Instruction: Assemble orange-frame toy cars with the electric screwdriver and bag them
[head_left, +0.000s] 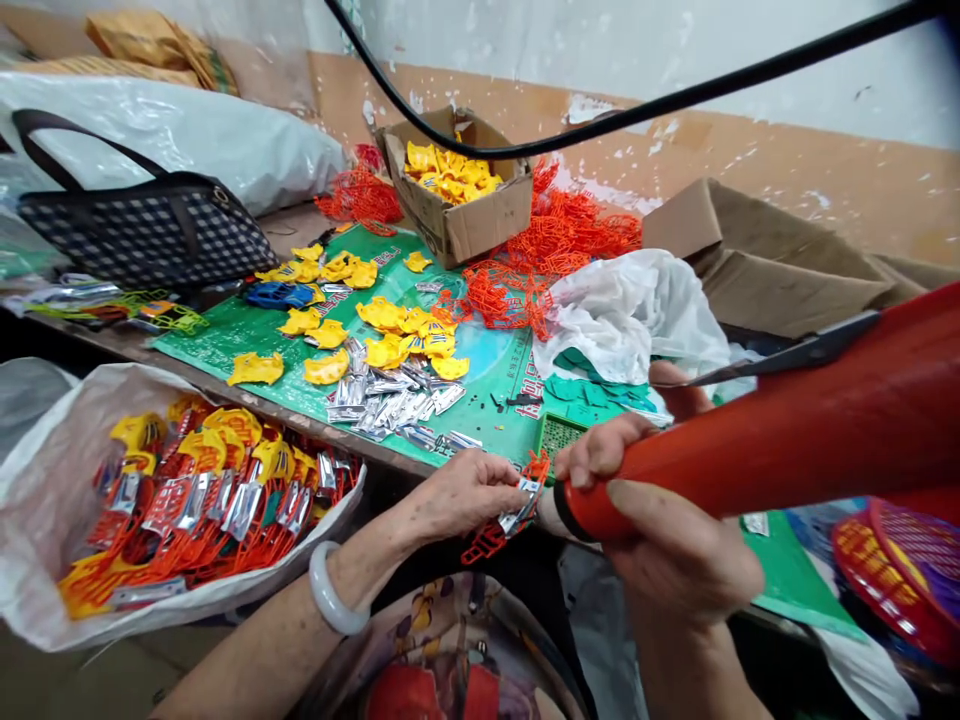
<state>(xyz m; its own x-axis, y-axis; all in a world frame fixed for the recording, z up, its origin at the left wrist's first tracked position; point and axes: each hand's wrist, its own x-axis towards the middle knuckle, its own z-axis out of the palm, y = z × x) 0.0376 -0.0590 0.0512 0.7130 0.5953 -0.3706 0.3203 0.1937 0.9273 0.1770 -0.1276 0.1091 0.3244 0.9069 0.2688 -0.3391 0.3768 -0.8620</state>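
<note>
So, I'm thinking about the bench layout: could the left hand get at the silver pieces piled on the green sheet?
Probably yes: the silver pieces lie just beyond the left hand, with nothing visibly blocking the way. Its grip is busy with the orange lattice part, though, so it may need freeing first.

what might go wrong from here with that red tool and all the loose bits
The red tool in the right hand points at the small orange part, close to the left hand's fingers; a slip might jab them. The silver pieces lie loosely near the table's edge; a knock could send some off.
</note>
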